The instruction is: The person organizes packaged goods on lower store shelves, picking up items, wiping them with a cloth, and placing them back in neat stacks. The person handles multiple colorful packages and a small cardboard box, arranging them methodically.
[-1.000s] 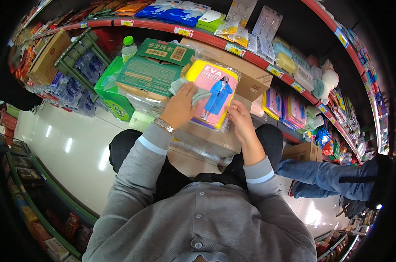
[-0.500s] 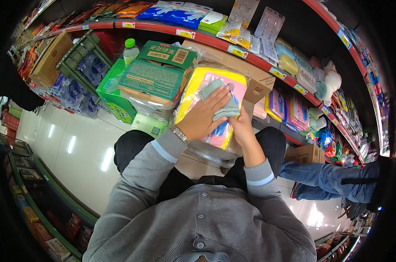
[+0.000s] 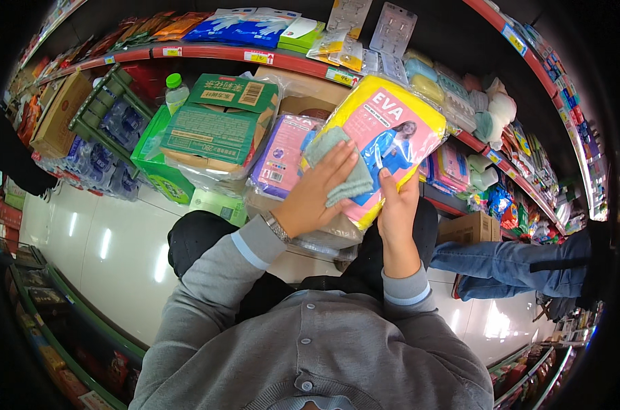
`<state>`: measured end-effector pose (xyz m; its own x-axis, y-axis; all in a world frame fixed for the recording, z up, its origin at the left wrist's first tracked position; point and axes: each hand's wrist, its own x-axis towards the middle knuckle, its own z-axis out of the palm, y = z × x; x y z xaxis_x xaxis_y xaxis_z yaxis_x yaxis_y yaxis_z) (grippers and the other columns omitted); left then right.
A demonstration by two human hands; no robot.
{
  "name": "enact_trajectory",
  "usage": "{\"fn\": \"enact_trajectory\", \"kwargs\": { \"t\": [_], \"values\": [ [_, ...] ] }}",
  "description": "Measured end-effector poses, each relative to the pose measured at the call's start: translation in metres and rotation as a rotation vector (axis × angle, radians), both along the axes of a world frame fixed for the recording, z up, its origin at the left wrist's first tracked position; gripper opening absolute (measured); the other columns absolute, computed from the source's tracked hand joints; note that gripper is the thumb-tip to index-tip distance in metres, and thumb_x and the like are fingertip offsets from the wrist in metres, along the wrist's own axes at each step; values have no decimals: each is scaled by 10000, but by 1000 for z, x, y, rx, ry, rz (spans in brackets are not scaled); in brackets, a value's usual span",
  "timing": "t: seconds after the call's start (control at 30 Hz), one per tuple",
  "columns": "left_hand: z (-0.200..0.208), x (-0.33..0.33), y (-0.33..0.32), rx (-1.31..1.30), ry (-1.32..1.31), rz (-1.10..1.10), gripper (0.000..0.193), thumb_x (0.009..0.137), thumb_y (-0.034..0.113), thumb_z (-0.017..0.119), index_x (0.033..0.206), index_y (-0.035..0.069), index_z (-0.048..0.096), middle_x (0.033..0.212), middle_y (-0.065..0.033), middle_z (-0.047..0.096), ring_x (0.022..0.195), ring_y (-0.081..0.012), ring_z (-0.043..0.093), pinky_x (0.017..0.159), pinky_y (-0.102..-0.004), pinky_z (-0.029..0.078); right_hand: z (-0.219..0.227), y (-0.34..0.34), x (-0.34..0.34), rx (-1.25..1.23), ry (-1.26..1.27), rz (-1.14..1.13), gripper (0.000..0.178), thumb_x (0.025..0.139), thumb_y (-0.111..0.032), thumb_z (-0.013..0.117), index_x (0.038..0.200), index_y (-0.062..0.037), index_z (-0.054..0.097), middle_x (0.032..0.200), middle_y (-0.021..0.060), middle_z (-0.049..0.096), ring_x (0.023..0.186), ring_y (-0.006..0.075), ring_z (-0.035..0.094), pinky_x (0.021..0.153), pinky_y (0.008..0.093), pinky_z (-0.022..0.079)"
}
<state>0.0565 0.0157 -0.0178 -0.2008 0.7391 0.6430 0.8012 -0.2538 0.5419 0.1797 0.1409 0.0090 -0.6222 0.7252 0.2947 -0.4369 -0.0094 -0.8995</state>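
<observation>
A yellow and pink raincoat pack (image 3: 399, 109) in clear plastic, printed with a figure in a blue coat, is tilted up in front of me. My right hand (image 3: 397, 208) grips its lower edge, thumb on the front. Against the pack's lower left side, my left hand (image 3: 322, 188) presses a folded grey-green cloth (image 3: 354, 181), fingers together over it. Below and to the left lies a purple and pink pack (image 3: 286, 147) on top of a plastic-wrapped stack, partly hidden by my left hand and the raised pack.
Left of the packs stand a green and brown carton (image 3: 211, 126), a green-capped bottle (image 3: 176, 92) and a bright green box (image 3: 161, 167). A red-edged shelf (image 3: 214, 52) with goods runs behind. At right are a brown box (image 3: 470, 227) and another person's jeans-clad legs (image 3: 508, 263).
The raincoat pack has risen and moved right, its top now tilted right, uncovering the purple pack. My right hand went with it; the cloth under my left hand is now at the pack's lower left side.
</observation>
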Motion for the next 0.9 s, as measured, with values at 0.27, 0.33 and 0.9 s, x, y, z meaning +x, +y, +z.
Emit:
{"fn": "enact_trajectory", "kwargs": {
  "t": [0.27, 0.33, 0.9],
  "values": [
    [-11, 25, -11, 162, -860, -212, 637, 953, 268, 560, 1452, 14, 257, 1434, -152, 366, 1335, -267, 359, 1078, -391, 324, 16, -46, -6, 1090, -480, -141, 604, 733, -18, 648, 1317, -40, 494, 1257, 223, 507, 1000, 395, 575, 846, 385, 496],
    [-1, 24, -17, 227, -1175, -177, 543, 951, 224, 582, 1395, 12, 352, 1329, -116, 488, 1210, -222, 501, 983, -349, 437, 17, -52, -12, 1101, -431, -84, 594, 731, -37, 668, 1304, -47, 511, 1294, 208, 488, 1065, 389, 543, 893, 401, 471],
    [23, -44, -35, 383, -1587, 69, 370, 947, 164, 590, 1271, 5, 512, 1207, -94, 608, 1074, -207, 612, 887, -335, 512, -3, 2, 1, -129, -312, 274, 456, 885, -50, 643, 1297, 16, 457, 1230, 99, 591, 1098, 171, 574, 941, 283, 448]
  ]
}}
